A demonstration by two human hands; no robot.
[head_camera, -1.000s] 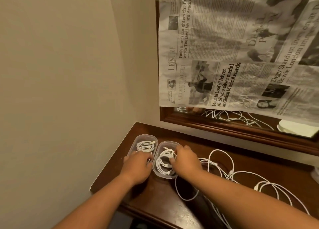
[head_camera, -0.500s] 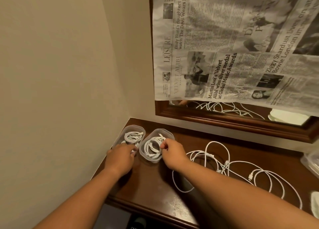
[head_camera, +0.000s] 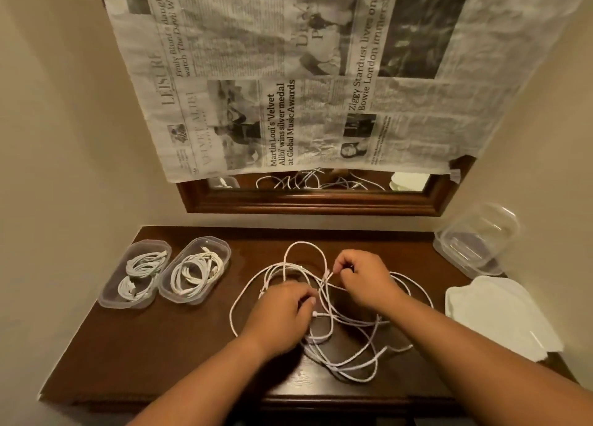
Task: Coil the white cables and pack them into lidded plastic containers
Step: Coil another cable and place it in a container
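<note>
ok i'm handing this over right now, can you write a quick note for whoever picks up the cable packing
Left hand: fingers curled on the loose cables tangled mid-table.
Right hand: pinches a strand of the same tangle.
Done: far-left container and the next container each hold coiled cables; neither has a lid on.
Supplies: empty containers stacked at the far right of the table, white lids lying in front of them.
Left: untangle and coil the loose cables, pack them, then put lids on every container.
</note>
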